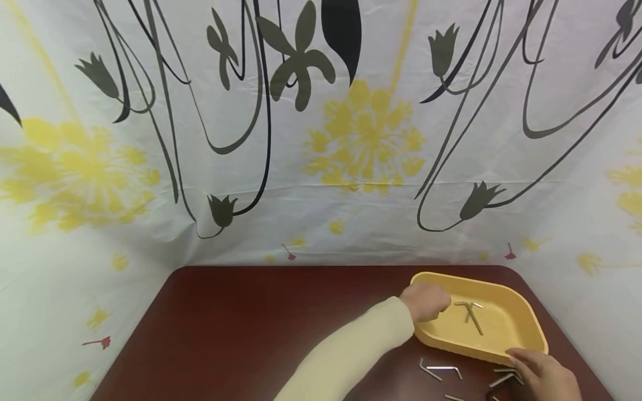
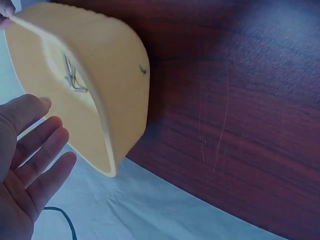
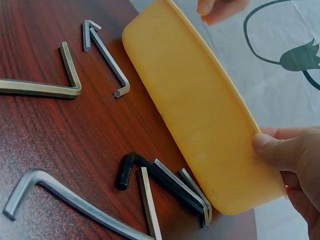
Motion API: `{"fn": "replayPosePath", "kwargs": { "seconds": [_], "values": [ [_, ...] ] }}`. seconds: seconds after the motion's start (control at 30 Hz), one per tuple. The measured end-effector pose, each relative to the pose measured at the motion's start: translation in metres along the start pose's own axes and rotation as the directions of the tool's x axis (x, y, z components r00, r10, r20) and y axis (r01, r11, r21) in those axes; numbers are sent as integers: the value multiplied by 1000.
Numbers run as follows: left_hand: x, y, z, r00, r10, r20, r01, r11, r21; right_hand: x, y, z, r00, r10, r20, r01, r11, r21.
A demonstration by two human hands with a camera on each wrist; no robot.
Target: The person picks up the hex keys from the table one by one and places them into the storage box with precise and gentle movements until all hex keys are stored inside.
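Observation:
A yellow tray [image 1: 521, 312] stands at the right of the dark red table, with several hex keys [image 1: 473, 317] lying in it. My right hand [image 1: 546, 376] pinches its near right rim; in the right wrist view the thumb [image 3: 267, 145] lies on the outer wall of the tray [image 3: 200, 110]. Over the tray's left end is my left hand [image 1: 426, 301]. The left wrist view has this hand [image 2: 35, 155] with fingers loosely bent beside the tray [image 2: 120, 65], holding nothing.
More hex keys [image 1: 443, 368] lie on the table [image 1: 251, 323] in front of the tray, one of them black [image 3: 162, 180]. Behind the table hangs a white cloth [image 1: 301, 223] with flower prints.

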State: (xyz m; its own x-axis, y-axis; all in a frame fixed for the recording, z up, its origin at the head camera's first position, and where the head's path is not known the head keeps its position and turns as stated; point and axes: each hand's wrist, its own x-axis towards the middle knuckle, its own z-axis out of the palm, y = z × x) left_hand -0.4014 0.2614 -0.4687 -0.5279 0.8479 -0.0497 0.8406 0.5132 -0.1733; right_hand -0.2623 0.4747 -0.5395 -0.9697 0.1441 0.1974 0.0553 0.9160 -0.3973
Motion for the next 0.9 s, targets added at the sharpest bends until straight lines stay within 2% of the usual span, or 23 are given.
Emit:
{"fn": "replayPosePath", "kwargs": {
  "seconds": [0.13, 0.27, 0.6, 0.73, 0.9],
  "values": [
    [-7, 8, 5, 1000, -7, 13, 8, 1000, -25, -2, 7, 3, 999, 1, -33, -1, 1000, -20],
    [-14, 14, 15, 999, -24, 29, 25, 998, -60, -4, 12, 6, 998, -3, -61, 1, 1000, -23],
    [-26, 20, 41, 998, -57, -23, 55, 994, -94, -7, 15, 8, 996, 15, -89, -17, 1000, -13],
    [-29, 21, 47, 997, -65, -27, 61, 988, -140, -8, 15, 8, 996, 12, -89, -13, 1000, -13],
    [-33, 20, 48, 999, -50, -14, 46, 978, -202, -11, 17, 9, 992, -36, -117, 34, 999, -21]
  ]
}}
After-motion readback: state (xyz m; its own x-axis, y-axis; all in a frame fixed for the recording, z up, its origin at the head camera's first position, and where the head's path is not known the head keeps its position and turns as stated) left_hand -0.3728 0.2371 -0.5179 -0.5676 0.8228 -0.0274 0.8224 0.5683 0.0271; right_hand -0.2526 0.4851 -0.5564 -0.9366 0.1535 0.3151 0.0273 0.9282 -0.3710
